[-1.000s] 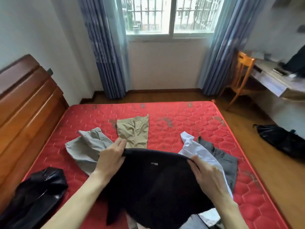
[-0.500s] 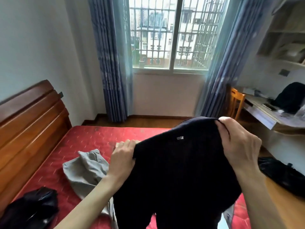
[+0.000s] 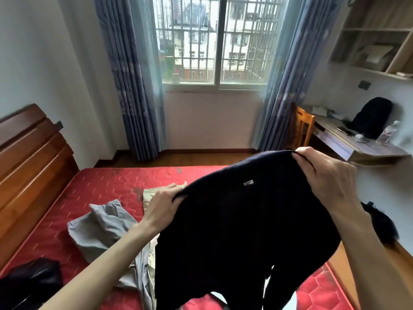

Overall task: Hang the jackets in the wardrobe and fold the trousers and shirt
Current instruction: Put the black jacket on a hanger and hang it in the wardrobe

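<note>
Left hand (image 3: 162, 203): fingers curled over the top edge of the dark garment (image 3: 245, 231), gripping its left corner, held lower than the other hand.
Right hand (image 3: 324, 175): fingers and thumb pinched tight on the garment's right corner, raised higher, so the top edge slopes up to the right.
Dark garment: black or very dark navy (hard to say which in this light), lifted clear of the bed (image 3: 100, 186) and hanging down in front of the person; a small pale tag shows near its top edge, and the bottom splits into two hanging parts.
Grey garment (image 3: 100, 227): crumpled on the red mattress, left of the left forearm.
Beige trousers (image 3: 149, 195): lying on the bed, mostly hidden behind the left hand.
Black clothing (image 3: 29, 283): heaped at the near left corner of the bed, by the wooden headboard (image 3: 29, 164).
Counter (image 3: 357, 146): against the right wall, carrying a black backpack (image 3: 373, 117) and a plastic bottle (image 3: 387, 133).
</note>
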